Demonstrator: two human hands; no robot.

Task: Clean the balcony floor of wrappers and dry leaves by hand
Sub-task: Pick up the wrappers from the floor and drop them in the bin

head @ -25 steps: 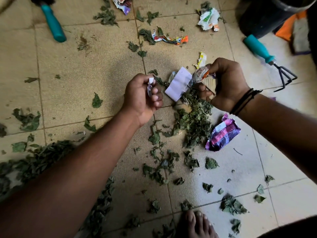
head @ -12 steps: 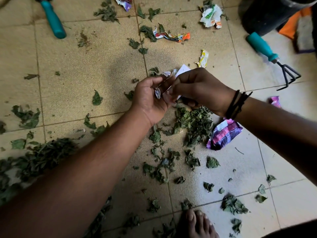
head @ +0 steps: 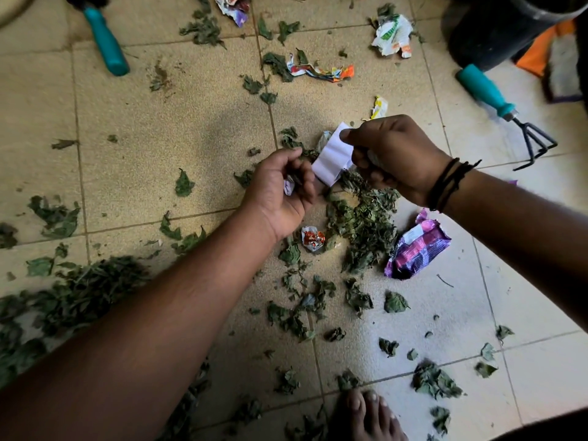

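Note:
Dry green leaves lie all over the tiled balcony floor, with a dense pile (head: pixel 362 224) below my hands. My left hand (head: pixel 280 192) is curled round a small white wrapper scrap (head: pixel 289 186). My right hand (head: pixel 394 157) hovers over the top of the pile and pinches the edge of a white paper piece (head: pixel 332 157) between thumb and forefinger. A small red and white wrapper (head: pixel 313 238) lies on the floor just under my left wrist. A crumpled purple wrapper (head: pixel 416 249) lies right of the pile.
More wrappers lie farther off: a striped one (head: pixel 321 71), a white and green one (head: pixel 391 35), a yellow scrap (head: pixel 378 108). A teal-handled tool (head: pixel 106 43) lies top left, a teal hand rake (head: pixel 486 90) and a black bucket (head: pixel 509 27) top right. My bare foot (head: pixel 369 415) is at the bottom.
My hands came together, then parted. The red and white wrapper now lies on the floor below my left hand. My right hand has moved onto the white paper.

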